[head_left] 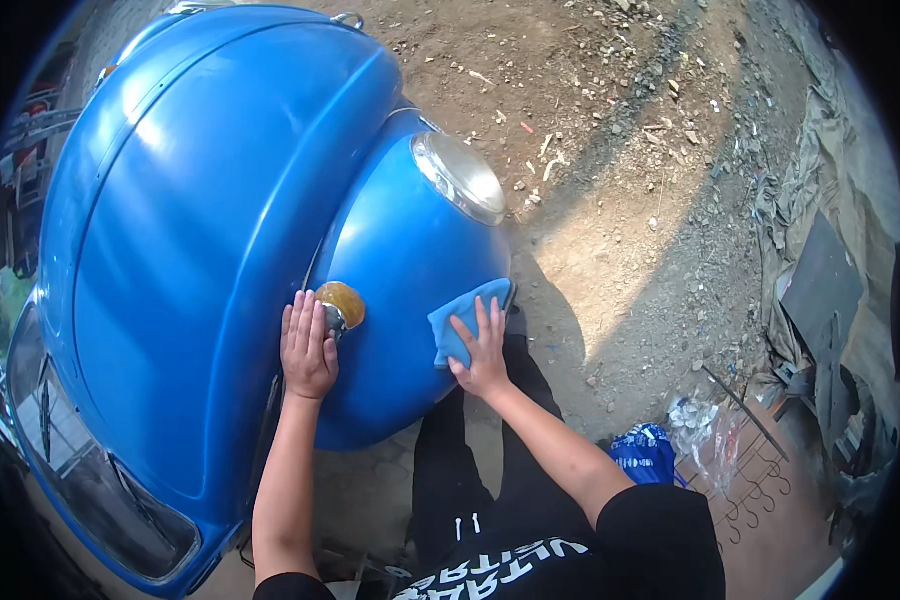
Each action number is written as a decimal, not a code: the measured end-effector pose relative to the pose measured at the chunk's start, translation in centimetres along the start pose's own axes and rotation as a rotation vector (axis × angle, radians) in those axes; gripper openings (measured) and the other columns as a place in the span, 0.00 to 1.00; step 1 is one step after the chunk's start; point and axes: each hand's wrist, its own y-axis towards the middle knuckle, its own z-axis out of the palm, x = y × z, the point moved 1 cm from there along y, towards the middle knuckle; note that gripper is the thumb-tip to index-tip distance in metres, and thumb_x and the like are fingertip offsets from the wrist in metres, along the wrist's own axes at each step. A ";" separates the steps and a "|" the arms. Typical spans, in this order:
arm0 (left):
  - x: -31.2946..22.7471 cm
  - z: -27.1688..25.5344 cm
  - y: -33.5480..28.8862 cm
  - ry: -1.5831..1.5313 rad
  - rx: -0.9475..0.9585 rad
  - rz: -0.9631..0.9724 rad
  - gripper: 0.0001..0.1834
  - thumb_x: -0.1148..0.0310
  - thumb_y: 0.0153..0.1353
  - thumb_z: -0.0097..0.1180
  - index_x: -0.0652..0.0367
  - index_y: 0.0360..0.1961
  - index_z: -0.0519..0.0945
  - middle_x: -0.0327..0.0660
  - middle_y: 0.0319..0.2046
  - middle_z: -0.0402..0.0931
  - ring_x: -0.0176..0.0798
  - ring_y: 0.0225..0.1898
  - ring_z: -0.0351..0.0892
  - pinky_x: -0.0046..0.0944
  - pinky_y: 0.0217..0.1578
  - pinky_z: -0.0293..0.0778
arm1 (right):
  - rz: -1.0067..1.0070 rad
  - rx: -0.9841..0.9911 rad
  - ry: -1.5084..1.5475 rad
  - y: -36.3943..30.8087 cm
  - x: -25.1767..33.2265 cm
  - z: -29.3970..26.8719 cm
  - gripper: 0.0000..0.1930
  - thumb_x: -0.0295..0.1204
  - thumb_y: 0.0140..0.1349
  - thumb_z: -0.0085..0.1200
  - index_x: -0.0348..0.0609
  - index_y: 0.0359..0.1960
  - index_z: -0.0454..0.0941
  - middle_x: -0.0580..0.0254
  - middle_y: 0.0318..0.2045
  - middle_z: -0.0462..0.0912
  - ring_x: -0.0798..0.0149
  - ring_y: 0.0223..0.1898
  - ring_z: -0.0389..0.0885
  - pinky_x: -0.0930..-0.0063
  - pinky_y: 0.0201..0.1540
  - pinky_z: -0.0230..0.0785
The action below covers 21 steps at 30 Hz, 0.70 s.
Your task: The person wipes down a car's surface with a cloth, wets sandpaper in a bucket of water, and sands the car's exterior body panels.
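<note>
A glossy blue car with a rounded hood (200, 200) and a curved front fender (395, 250) fills the left and middle. My left hand (308, 348) lies flat with fingers stretched out where hood and fender meet, beside an amber turn signal lamp (341, 303) on a chrome base. On the fender's outer side my right hand (483, 350) holds a light blue cloth (452, 330) pressed to the paint, its fingers spread over it. The round headlight (460, 178) with a chrome rim sits farther along the fender, apart from both hands.
The car's windshield (80, 440) with wipers is at lower left. Dirt ground with stones and scraps (610, 190) spreads to the right. At lower right lie a dark blue patterned bag (645, 455), clear plastic (705, 430) and metal hooks (755, 495). Crumpled tarp (790, 230) lines the right side.
</note>
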 end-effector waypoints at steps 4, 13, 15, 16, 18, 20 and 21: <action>-5.0 1.9 3.2 0.213 -0.169 0.178 0.22 0.69 0.72 0.44 0.65 0.64 0.72 0.57 0.65 0.72 0.64 0.70 0.65 0.61 0.73 0.53 | 0.508 -0.138 0.364 6.2 -10.3 -1.0 0.37 0.47 0.71 0.42 0.50 0.78 0.50 0.35 0.76 0.48 0.34 0.77 0.42 0.44 0.78 0.30; -7.1 8.8 21.7 0.106 0.057 0.032 0.20 0.66 0.72 0.52 0.58 0.63 0.76 0.50 0.67 0.70 0.56 0.72 0.63 0.53 0.71 0.59 | 0.069 -0.037 -0.025 5.8 -1.2 -2.3 0.39 0.54 0.64 0.52 0.64 0.77 0.57 0.43 0.78 0.48 0.29 0.76 0.46 0.31 0.73 0.38; -6.0 10.4 24.5 0.105 0.072 -0.024 0.24 0.58 0.76 0.46 0.60 0.66 0.72 0.51 0.68 0.68 0.54 0.73 0.60 0.50 0.72 0.58 | 0.256 -0.106 0.078 6.6 -3.5 -1.9 0.39 0.56 0.64 0.52 0.67 0.76 0.59 0.44 0.78 0.48 0.29 0.76 0.45 0.30 0.73 0.37; -6.0 11.2 25.0 0.104 0.077 -0.013 0.24 0.58 0.76 0.46 0.60 0.66 0.72 0.51 0.68 0.68 0.54 0.73 0.60 0.50 0.72 0.58 | 0.435 -0.161 0.188 7.6 -4.5 -2.0 0.38 0.58 0.63 0.52 0.70 0.75 0.61 0.46 0.78 0.48 0.29 0.76 0.45 0.29 0.73 0.37; -5.4 12.3 25.5 0.038 0.082 -0.123 0.27 0.55 0.78 0.42 0.60 0.70 0.68 0.53 0.70 0.66 0.54 0.75 0.57 0.49 0.72 0.57 | 0.552 -0.191 0.206 9.9 -3.8 -1.3 0.36 0.58 0.63 0.52 0.72 0.74 0.63 0.48 0.78 0.48 0.29 0.76 0.45 0.28 0.72 0.37; -3.5 12.2 25.0 0.081 0.093 -0.141 0.30 0.52 0.79 0.36 0.60 0.72 0.64 0.53 0.71 0.63 0.54 0.75 0.56 0.49 0.73 0.56 | 0.268 -0.224 0.082 12.5 0.0 -2.1 0.35 0.57 0.64 0.51 0.71 0.74 0.64 0.50 0.78 0.50 0.30 0.76 0.45 0.27 0.72 0.38; -3.2 12.4 25.0 0.030 0.115 -0.217 0.31 0.51 0.79 0.34 0.61 0.73 0.63 0.53 0.72 0.62 0.54 0.76 0.55 0.48 0.73 0.54 | 0.271 -0.231 0.093 12.8 0.5 -2.4 0.35 0.57 0.64 0.51 0.71 0.74 0.64 0.50 0.78 0.50 0.30 0.76 0.45 0.27 0.72 0.38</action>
